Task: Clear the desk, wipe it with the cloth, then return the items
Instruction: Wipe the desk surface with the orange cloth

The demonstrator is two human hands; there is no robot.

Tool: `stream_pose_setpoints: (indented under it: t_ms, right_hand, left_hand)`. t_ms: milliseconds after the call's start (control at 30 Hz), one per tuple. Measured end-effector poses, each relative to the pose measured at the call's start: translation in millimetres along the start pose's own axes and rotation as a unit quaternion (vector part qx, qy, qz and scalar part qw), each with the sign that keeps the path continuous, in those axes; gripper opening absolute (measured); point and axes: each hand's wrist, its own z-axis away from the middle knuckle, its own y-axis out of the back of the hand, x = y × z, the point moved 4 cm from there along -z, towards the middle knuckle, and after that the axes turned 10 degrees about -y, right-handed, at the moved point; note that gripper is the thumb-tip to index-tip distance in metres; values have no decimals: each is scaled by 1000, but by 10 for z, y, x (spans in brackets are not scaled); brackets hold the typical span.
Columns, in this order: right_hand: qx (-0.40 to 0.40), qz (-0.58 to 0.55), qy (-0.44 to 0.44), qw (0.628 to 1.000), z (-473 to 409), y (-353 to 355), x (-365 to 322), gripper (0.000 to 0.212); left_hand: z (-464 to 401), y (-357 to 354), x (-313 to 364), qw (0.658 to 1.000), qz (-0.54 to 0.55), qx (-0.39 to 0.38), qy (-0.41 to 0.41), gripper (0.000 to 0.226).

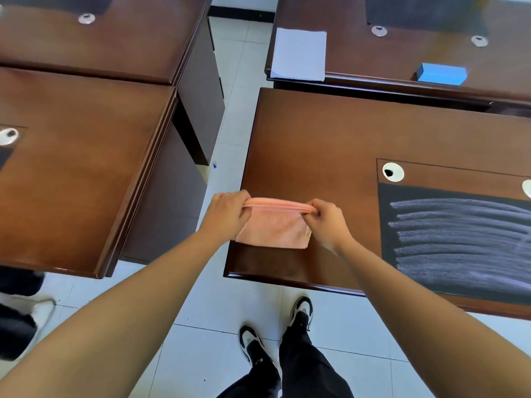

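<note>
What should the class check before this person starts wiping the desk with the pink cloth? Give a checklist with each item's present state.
1. Left hand has a grip on the pink cloth: ok.
2. Right hand grips its other end: ok.
3. Cloth folded: ok.
4. Near desk free of loose items: ok.
5. Paper stack and blue box set on far desk: ok.
6. Cloth damp: cannot tell.

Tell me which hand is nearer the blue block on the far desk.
Right. The right hand pinches the pink cloth's right end, on the side toward the blue block; the left hand holds the cloth's left end, farther off.
</note>
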Motion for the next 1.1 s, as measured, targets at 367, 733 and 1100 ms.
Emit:
stream_pose_setpoints:
  t_ms: [367,733,1100]
  right_hand:
    - [-4,70,49,996,90,-18,83,17]
    - [-3,258,132,957,208,-629,433,32]
    - [-23,302,64,951,-235,-1543,126,77]
  left_hand:
    - [73,-68,13,994,-73,2,-77,24]
    - [626,-712,-290,988,89,-78,99,36]
    - [788,-989,-442,964,166,-1,208,35]
